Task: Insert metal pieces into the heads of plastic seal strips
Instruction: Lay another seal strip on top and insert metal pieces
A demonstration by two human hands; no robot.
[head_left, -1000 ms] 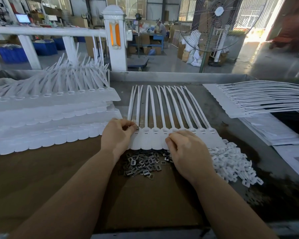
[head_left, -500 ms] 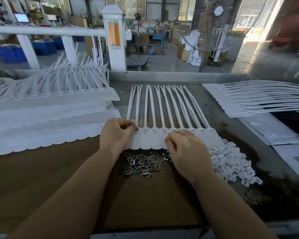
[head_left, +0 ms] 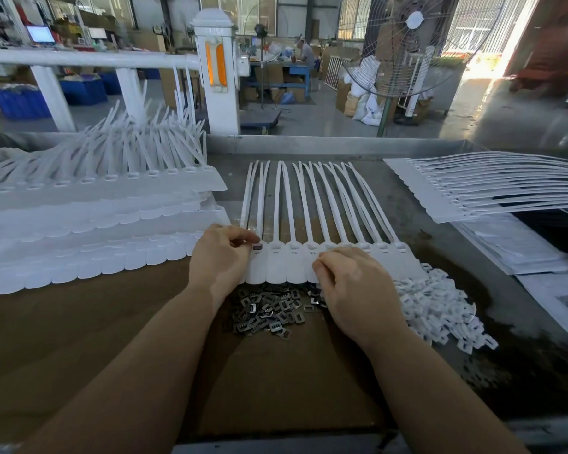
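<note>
A joined sheet of white plastic seal strips (head_left: 312, 221) lies flat in the middle of the table, heads towards me. My left hand (head_left: 222, 257) sits at the sheet's left end, its fingertips pinching a small metal piece (head_left: 257, 246) at the head of the leftmost strip. My right hand (head_left: 351, 283) rests with curled fingers on the flags near the sheet's middle. A heap of metal pieces (head_left: 266, 311) lies between my wrists, just below the sheet.
Stacked sheets of seal strips (head_left: 89, 224) fill the left side of the table. Another stack (head_left: 479, 188) lies at the right over printed papers (head_left: 518, 247). A pile of white plastic caps (head_left: 440, 306) spreads right of my right hand. Brown cardboard (head_left: 79, 322) covers the near tabletop.
My left fingers have shifted slightly at the leftmost head, and the metal piece now shows there. My right hand has stayed in place.
</note>
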